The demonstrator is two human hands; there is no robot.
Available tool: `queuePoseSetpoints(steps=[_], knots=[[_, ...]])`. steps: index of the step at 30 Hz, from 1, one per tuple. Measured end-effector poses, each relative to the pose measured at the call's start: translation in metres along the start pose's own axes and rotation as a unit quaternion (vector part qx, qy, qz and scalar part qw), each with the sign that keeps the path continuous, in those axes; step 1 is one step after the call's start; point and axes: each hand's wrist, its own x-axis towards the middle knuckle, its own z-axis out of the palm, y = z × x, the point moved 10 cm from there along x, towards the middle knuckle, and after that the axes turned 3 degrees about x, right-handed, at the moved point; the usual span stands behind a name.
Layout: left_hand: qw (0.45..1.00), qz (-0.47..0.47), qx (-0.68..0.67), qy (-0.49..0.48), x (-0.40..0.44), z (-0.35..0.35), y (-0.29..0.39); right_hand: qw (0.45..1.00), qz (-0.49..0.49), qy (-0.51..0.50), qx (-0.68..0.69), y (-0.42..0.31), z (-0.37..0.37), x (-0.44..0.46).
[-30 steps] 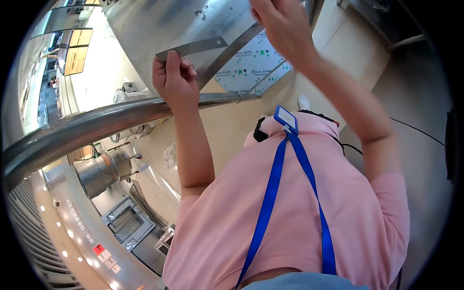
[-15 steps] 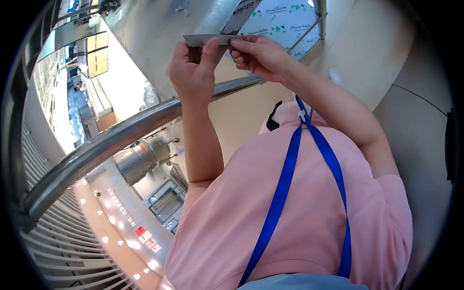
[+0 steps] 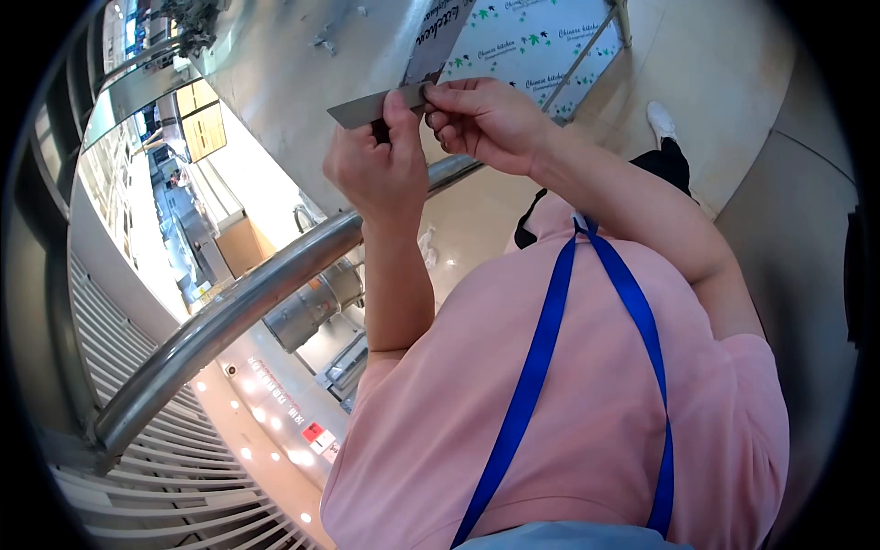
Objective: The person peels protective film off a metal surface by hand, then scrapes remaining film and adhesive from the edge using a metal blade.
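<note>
My left hand (image 3: 376, 174) grips a thin, flat grey strip (image 3: 359, 109) with a slanted end, its thumb laid over the front face. My right hand (image 3: 490, 124) pinches the strip's right end between thumb and fingertips; the other fingers are curled. What the strip is made of I cannot tell for sure. Just beyond both hands is a shiny metal surface (image 3: 275, 55), with a printed strip (image 3: 438, 37) lettered "kitchen" on it. Behind my right hand lies a white sheet (image 3: 522, 46) printed with green leaves and "Chinese kitchen".
A round metal rail (image 3: 234, 312) crosses below my left forearm. Curved pale slats (image 3: 165, 458) and a metal cylinder (image 3: 312, 307) lie to the left. My white shoe (image 3: 660, 119) stands on the beige floor (image 3: 715, 92). A blue lanyard (image 3: 527, 385) hangs over my pink shirt.
Both hands have moved slightly down, still holding the strip, which now tilts with its left end lower and shows more of its face. The view has shifted, and more of my shoe shows.
</note>
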Motion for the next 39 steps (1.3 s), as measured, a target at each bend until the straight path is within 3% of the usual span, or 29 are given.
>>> queuePoseSetpoints(steps=[39], knots=[[0.992, 0.049, 0.079, -0.088, 0.024, 0.017, 0.026, 0.989, 0.003, 0.025, 0.143, 0.005, 0.010, -0.006]])
